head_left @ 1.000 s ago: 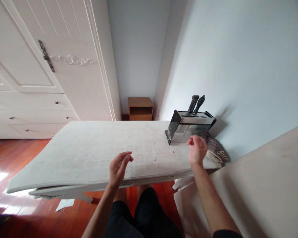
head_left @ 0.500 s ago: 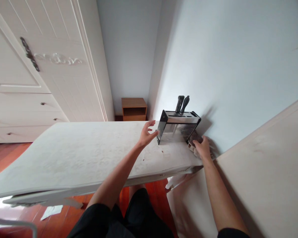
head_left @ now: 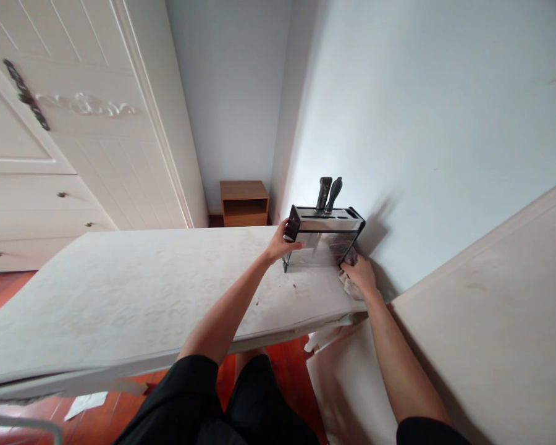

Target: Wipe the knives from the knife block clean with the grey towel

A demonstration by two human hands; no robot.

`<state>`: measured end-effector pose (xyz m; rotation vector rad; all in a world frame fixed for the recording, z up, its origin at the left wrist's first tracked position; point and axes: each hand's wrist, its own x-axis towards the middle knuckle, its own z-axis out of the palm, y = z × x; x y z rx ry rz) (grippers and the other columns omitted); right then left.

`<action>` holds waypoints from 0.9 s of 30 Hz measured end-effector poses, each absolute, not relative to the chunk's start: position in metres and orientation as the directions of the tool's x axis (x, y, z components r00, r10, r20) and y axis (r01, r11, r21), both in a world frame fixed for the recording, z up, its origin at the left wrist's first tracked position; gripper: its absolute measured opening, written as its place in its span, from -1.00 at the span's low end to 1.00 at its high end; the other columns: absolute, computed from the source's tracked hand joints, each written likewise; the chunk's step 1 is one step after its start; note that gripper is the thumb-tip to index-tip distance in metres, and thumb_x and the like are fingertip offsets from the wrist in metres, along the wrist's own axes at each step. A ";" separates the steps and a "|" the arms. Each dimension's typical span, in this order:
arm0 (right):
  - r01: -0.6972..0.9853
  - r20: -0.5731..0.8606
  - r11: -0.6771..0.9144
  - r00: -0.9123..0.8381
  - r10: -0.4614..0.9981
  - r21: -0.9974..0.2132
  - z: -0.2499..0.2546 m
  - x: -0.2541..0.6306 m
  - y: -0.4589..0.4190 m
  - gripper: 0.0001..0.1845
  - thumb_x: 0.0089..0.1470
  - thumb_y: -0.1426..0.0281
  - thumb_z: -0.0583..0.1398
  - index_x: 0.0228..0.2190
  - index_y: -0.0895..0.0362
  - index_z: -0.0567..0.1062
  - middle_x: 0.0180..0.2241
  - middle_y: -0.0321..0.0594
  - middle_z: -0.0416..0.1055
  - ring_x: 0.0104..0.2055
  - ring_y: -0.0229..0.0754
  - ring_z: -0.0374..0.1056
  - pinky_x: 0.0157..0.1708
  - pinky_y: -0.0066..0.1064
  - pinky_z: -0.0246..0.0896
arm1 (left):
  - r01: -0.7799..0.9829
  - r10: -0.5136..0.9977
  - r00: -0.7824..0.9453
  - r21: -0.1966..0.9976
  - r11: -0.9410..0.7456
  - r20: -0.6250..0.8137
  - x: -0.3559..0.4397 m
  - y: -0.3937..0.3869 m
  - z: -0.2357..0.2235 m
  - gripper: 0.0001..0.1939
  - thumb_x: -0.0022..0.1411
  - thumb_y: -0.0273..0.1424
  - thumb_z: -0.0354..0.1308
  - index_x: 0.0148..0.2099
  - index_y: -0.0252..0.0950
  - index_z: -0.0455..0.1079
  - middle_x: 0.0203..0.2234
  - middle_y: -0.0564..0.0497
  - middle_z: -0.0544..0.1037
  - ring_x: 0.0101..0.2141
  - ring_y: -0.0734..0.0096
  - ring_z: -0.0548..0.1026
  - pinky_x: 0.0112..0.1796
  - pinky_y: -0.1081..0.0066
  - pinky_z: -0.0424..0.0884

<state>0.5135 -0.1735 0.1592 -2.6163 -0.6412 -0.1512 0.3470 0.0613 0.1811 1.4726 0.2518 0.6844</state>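
Knife holder (head_left: 327,240), clear-fronted, black-edged — stands at the right end of the white table (head_left: 157,278), wall (head_left: 398,123) just behind. Two black handles (head_left: 325,193) rise from its top. Left hand (head_left: 280,243): gripping the holder's left end (thumb across the front). Right hand (head_left: 362,275): at the lower right corner, beside crumpled cloth (head_left: 351,287) — grip cannot be told. Broad tabletop room extends left; the table's front edge runs nearer the person.

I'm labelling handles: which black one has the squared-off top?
The broad, straight black handle on the left; the slim, curved black handle has a rounded tip.
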 end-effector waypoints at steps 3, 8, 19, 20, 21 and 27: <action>0.477 0.203 -0.767 0.878 0.433 -0.429 0.160 0.507 -0.174 -0.58 -0.07 0.16 0.17 -0.26 0.21 0.50 -0.31 0.04 0.49 -0.23 0.04 0.40 -0.28 -0.30 0.18 | -0.293 0.577 0.775 0.956 -0.031 0.256 0.340 0.066 0.184 0.08 -0.35 -0.46 0.50 0.27 -0.27 0.15 -0.05 -0.13 0.43 -0.07 0.20 0.41 -0.16 0.32 0.38; 0.489 0.245 -0.679 0.869 0.429 -0.548 0.165 0.488 -0.172 -0.63 -0.17 0.05 0.19 -0.51 0.12 0.43 -0.51 -0.13 0.40 -0.41 -0.10 0.27 -0.39 -0.35 0.07 | -0.314 0.625 0.746 0.949 0.028 0.229 0.313 0.079 0.188 -0.03 -0.37 -0.55 0.46 0.18 -0.28 0.27 -0.13 -0.08 0.48 -0.08 0.20 0.42 -0.14 0.33 0.35; 0.502 0.335 -0.366 0.837 0.433 -0.783 0.183 0.411 -0.126 -0.69 -0.11 0.12 0.14 -0.54 0.12 0.39 -0.58 -0.28 0.27 -0.45 -0.18 0.16 -0.42 -0.39 0.01 | -0.498 0.694 0.680 0.843 0.201 0.236 0.216 0.107 0.180 -0.13 -0.34 -0.59 0.43 0.12 -0.20 0.36 -0.21 0.04 0.50 -0.14 0.31 0.44 -0.19 0.40 0.35; 0.495 0.327 -0.339 0.834 0.444 -0.800 0.184 0.403 -0.121 -0.69 -0.10 0.12 0.15 -0.53 0.13 0.40 -0.58 -0.29 0.27 -0.45 -0.19 0.16 -0.43 -0.39 0.01 | -0.502 0.704 0.672 0.841 0.203 0.231 0.204 0.110 0.180 -0.14 -0.34 -0.59 0.44 0.11 -0.20 0.37 -0.20 0.03 0.50 -0.14 0.31 0.44 -0.19 0.40 0.36; 0.487 0.320 -0.314 0.830 0.457 -0.815 0.184 0.395 -0.115 -0.69 -0.09 0.12 0.16 -0.53 0.13 0.40 -0.58 -0.30 0.27 -0.45 -0.19 0.16 -0.44 -0.40 0.01 | -0.504 0.716 0.662 0.839 0.206 0.222 0.191 0.114 0.181 -0.14 -0.35 -0.59 0.44 0.11 -0.21 0.38 -0.18 0.03 0.51 -0.13 0.30 0.44 -0.19 0.39 0.36; 0.453 0.292 -0.178 0.781 0.552 -0.873 0.179 0.344 -0.074 -0.70 -0.08 0.14 0.18 -0.52 0.15 0.42 -0.58 -0.33 0.26 -0.46 -0.22 0.15 -0.47 -0.43 0.02 | -0.494 0.780 0.600 0.850 0.185 0.179 0.111 0.134 0.190 -0.17 -0.38 -0.59 0.46 0.06 -0.24 0.40 -0.21 0.00 0.54 -0.23 0.36 0.48 -0.26 0.42 0.42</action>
